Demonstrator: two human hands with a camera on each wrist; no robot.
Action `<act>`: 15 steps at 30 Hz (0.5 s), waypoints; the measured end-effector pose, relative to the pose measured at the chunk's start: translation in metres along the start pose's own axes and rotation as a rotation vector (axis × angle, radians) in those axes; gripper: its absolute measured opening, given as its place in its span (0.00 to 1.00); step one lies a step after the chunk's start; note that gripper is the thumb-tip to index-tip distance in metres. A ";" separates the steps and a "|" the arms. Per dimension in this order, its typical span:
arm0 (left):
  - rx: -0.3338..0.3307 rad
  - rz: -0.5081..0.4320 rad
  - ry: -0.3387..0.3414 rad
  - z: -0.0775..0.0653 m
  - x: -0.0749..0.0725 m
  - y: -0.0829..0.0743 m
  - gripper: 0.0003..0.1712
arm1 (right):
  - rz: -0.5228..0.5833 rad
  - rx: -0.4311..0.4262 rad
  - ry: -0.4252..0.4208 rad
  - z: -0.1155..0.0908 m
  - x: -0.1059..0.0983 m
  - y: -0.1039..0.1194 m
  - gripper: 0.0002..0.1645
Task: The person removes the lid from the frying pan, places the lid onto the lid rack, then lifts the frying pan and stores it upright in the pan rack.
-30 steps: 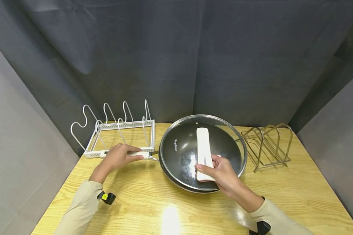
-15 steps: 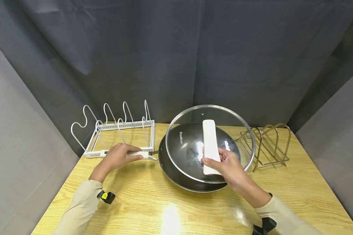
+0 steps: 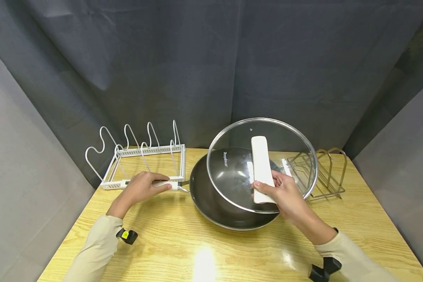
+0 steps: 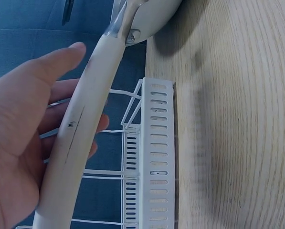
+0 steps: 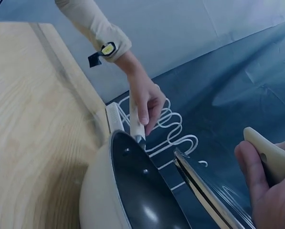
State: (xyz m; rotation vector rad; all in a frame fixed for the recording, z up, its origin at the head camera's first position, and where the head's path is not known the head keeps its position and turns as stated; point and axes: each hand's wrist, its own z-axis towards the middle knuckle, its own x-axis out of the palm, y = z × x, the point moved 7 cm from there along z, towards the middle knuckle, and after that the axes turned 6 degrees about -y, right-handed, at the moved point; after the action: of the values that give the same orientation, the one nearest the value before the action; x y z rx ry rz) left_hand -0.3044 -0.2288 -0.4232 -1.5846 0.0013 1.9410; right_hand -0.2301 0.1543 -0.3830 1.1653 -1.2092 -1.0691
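A dark-lined frying pan [image 3: 218, 207] with a cream outer wall stands on the wooden table, its white handle [image 4: 80, 119] pointing left. My left hand [image 3: 142, 188] holds that handle, fingers curled around it and the thumb along its side. Above the pan, shifted right and tilted, hangs a round glass lid [image 3: 232, 184] with a steel rim. Its long white grip [image 3: 262, 164] is pinched at the near end by my right hand [image 3: 285, 192]. The right wrist view shows the lid's rim [image 5: 204, 191] apart from the pan's rim.
A white wire pan rack [image 3: 144, 150] stands at the back left, behind the pan handle. At the back right is a bronze wire rack [image 3: 329, 176], partly seen through the lid. Dark cloth [image 3: 197, 70] hangs behind the table [image 3: 169, 243], with grey panels at both sides.
My right hand has lifted the lid off the pan and carried it up and to the right, uncovering the pan's near left interior. The left hand and the pan have stayed put.
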 end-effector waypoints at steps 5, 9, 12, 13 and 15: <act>0.013 -0.015 -0.069 0.000 -0.009 -0.005 0.20 | -0.027 -0.004 -0.021 -0.002 -0.009 0.010 0.22; 0.024 -0.010 -0.114 0.002 -0.017 -0.013 0.21 | -0.071 -0.011 -0.042 -0.005 -0.019 0.019 0.23; 0.037 -0.018 -0.130 0.005 -0.020 -0.020 0.24 | -0.117 -0.028 -0.052 -0.007 -0.026 0.027 0.25; 0.042 -0.026 -0.133 0.006 -0.020 -0.023 0.25 | -0.133 -0.036 -0.055 -0.008 -0.029 0.029 0.25; 0.055 -0.042 -0.142 0.007 -0.021 -0.030 0.27 | -0.144 -0.045 -0.064 -0.009 -0.033 0.034 0.27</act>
State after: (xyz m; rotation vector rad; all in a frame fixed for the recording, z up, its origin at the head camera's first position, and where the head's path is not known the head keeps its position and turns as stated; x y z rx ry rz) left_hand -0.2956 -0.2119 -0.3917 -1.3978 -0.0366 1.9999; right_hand -0.2237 0.1918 -0.3534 1.2054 -1.1587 -1.2437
